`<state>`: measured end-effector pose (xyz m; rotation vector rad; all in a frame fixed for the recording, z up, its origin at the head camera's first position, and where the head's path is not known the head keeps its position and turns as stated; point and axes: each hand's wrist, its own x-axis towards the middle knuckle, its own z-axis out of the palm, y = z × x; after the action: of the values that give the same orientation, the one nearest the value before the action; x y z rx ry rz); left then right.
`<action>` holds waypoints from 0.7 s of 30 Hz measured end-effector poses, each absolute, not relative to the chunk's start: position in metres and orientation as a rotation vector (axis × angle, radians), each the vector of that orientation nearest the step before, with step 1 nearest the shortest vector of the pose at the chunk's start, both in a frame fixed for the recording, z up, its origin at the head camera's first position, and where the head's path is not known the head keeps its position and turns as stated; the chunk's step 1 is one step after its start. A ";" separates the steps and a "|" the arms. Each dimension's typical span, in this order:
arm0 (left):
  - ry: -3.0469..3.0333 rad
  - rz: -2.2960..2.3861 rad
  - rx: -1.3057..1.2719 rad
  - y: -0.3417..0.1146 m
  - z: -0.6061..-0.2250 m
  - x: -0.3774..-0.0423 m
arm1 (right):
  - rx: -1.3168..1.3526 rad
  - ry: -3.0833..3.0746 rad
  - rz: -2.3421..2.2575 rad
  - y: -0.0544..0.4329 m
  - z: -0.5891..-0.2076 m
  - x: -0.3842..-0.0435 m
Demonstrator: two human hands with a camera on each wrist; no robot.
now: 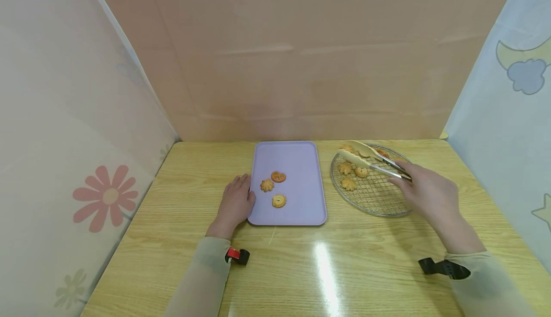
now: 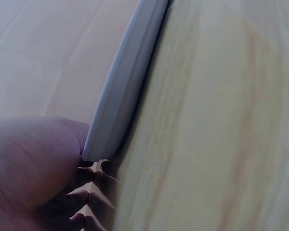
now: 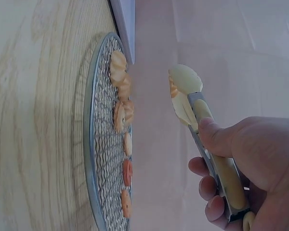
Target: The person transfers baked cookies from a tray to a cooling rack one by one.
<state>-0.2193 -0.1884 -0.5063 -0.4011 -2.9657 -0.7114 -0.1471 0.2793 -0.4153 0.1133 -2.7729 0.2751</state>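
My right hand (image 1: pixel 430 190) grips a pair of tongs (image 3: pixel 224 178) with cream tips, raised above a round wire rack (image 1: pixel 379 202). Between the tips, the right wrist view shows a ridged orange-brown cookie (image 3: pixel 173 89), partly hidden. Several cookies lie on the rack, among them a flower-shaped one (image 1: pixel 348 184). My left hand (image 1: pixel 234 202) holds the left edge of a lavender tray (image 1: pixel 301 164), thumb at the rim and fingers beside it. On the tray are a pretzel-shaped cookie (image 1: pixel 278 177), a flower-shaped cookie (image 1: pixel 267 185) and a round cookie (image 1: pixel 279 201).
Both tray and rack stand on a wooden table (image 1: pixel 284 269), the rack to the tray's right. A plain pinkish-brown panel (image 1: pixel 301 68) rises behind the table. Patterned side panels flank it, with a red flower (image 1: pixel 109 196) printed on the left one.
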 end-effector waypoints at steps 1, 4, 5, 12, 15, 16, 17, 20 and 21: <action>-2.964 -0.715 -0.400 -0.188 -0.506 -0.219 | 0.112 -2.771 0.274 0.281 -0.415 -0.147; -2.972 -0.719 -0.395 -0.188 -0.507 -0.220 | 0.101 -2.771 0.275 0.287 -0.416 -0.145; -2.976 -0.719 -0.394 -0.188 -0.507 -0.220 | 0.096 -2.776 0.277 0.289 -0.416 -0.145; -2.979 -0.719 -0.398 -0.188 -0.507 -0.220 | 0.078 -2.765 0.267 0.302 -0.416 -0.142; -2.973 -0.716 -0.400 -0.188 -0.506 -0.219 | 0.067 -2.778 0.266 0.308 -0.416 -0.140; -2.972 -0.715 -0.400 -0.188 -0.506 -0.218 | 0.066 -2.781 0.267 0.310 -0.417 -0.139; -2.971 -0.716 -0.399 -0.188 -0.506 -0.218 | 0.060 -2.788 0.264 0.312 -0.417 -0.138; -2.970 -0.716 -0.397 -0.187 -0.506 -0.219 | 0.050 -2.805 0.266 0.317 -0.418 -0.136; -2.970 -0.713 -0.396 -0.187 -0.507 -0.219 | 0.046 -2.809 0.265 0.319 -0.418 -0.135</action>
<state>-0.2191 -0.1875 -0.5069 -0.3958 -2.9697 -0.7126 -0.1354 0.3189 -0.4182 0.0460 -2.8094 0.2645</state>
